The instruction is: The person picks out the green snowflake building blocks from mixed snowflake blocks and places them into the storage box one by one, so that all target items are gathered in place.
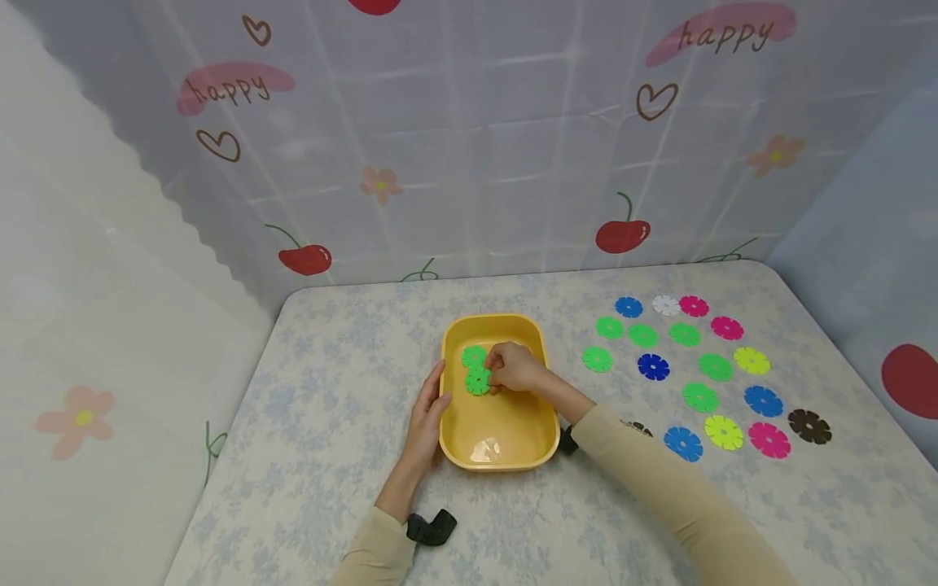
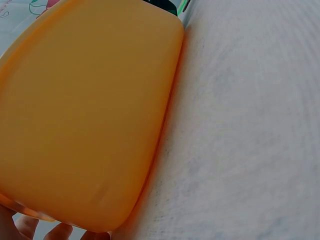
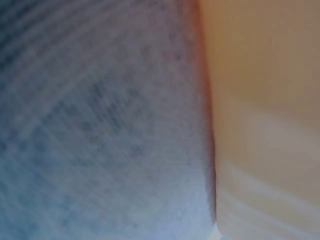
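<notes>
A yellow plastic tub stands on the table in the head view. Two green notched plastic discs lie inside it, one behind the other and close together. My right hand reaches in over the right rim, its curled fingers pinching the nearer green disc at its right edge; the fingertips are partly hidden. My left hand holds the tub's left side, thumb at the rim and fingers along the outer wall. In the left wrist view its fingertips show beside the orange-looking tub wall.
Right of the tub, several notched discs lie spread out: green, blue, pink, yellow, white and black. The right sleeve partly covers another dark disc. A printed curtain hangs behind the table.
</notes>
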Available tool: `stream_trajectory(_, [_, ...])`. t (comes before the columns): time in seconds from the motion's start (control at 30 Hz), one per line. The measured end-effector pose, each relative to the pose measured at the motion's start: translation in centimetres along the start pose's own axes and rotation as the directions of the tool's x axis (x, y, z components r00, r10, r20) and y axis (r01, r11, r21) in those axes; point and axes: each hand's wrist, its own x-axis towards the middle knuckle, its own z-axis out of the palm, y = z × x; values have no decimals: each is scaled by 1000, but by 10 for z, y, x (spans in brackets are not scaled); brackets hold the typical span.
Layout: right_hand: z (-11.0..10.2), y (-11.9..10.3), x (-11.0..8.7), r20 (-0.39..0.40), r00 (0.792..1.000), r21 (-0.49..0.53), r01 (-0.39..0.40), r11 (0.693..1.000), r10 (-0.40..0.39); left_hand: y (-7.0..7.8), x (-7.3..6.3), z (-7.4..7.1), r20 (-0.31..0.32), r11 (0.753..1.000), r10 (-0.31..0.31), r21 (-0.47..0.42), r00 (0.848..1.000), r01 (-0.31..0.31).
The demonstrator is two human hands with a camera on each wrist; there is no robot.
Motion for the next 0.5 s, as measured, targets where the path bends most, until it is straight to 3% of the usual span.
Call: stream_trajectory(0.5, [2,0,0,20,1000,20,-17,1000,17,-2,2,-1,11,1000,24,5,1000,-24])
